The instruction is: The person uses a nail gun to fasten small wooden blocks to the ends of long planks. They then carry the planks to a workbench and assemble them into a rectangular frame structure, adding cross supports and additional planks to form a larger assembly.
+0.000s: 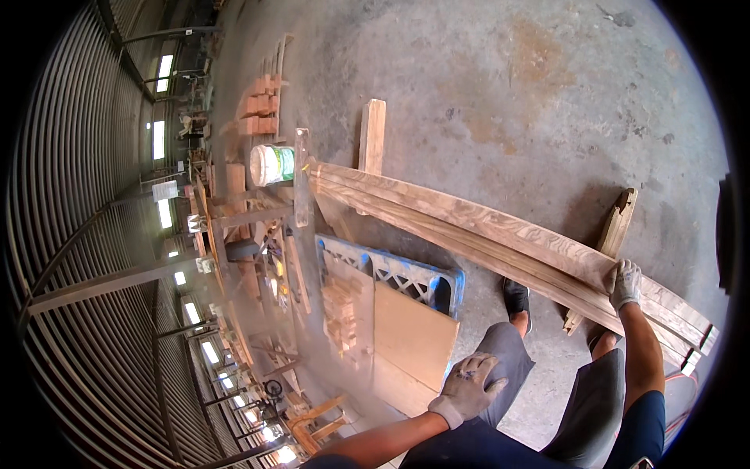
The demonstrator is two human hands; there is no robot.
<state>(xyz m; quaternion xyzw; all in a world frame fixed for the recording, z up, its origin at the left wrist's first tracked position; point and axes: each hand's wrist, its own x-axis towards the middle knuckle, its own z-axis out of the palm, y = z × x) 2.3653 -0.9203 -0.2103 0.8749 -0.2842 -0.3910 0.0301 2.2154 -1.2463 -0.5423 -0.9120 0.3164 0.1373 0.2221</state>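
Several long wooden planks (469, 215) lie side by side, running from the middle of the view to the right. My right hand (626, 284), in a pale work glove, grips the upper plank near its right end, fingers over its edge. My left hand (469, 388), also gloved, lies over my bent left leg with its fingers stretched out and nothing in it. Beneath the planks are two short wooden crosspieces, one bearer (373, 137) toward the far end and another bearer (617, 227) near my right hand.
A blue-edged plastic pallet (449, 283) carrying a flat brown board (414, 316) and wood blocks (341, 313) stands left of my legs. Farther off are a white and green bucket (273, 165), an upright post (301, 178) and stacked reddish timber (262, 105). An orange cable (694, 383) lies at right.
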